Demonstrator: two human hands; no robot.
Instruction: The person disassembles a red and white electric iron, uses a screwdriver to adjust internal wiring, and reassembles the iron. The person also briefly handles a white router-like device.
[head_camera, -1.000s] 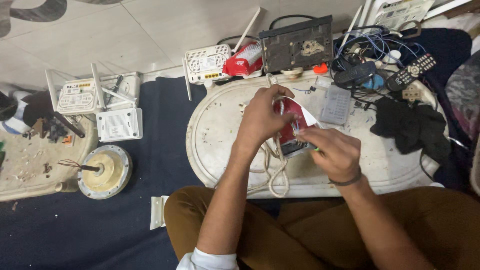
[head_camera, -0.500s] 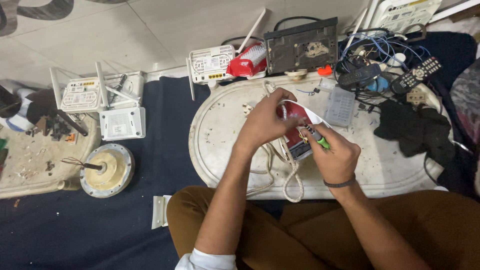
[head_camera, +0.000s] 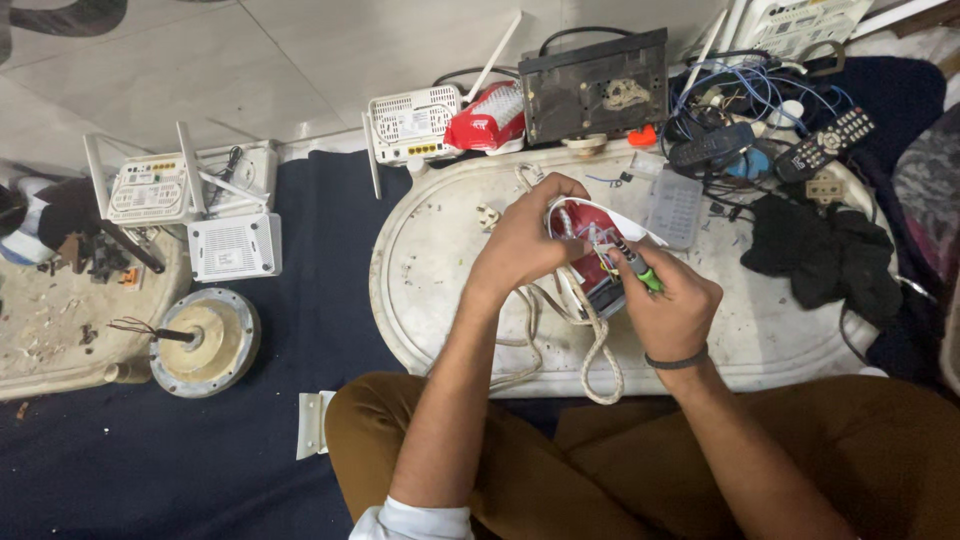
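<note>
Now | my left hand (head_camera: 525, 240) clamps red-and-white opened appliance (head_camera: 590, 250), centre frame | right hand (head_camera: 670, 305) grips green-handled screwdriver (head_camera: 640, 268) | risk: tip slips, nicking thin coloured wires (head_camera: 600, 255) | braided white cord (head_camera: 598, 350) could snag.

A red and white pouch-like package (head_camera: 487, 118) is seen just beyond the far edge of the white oval tray (head_camera: 430, 290), beside a white router's pale rectangular label (head_camera: 411, 122), apparently.

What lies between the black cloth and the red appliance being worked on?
In the head view, between the black cloth and the red appliance lies a pale grey rectangular panel on the white oval tray.
</note>
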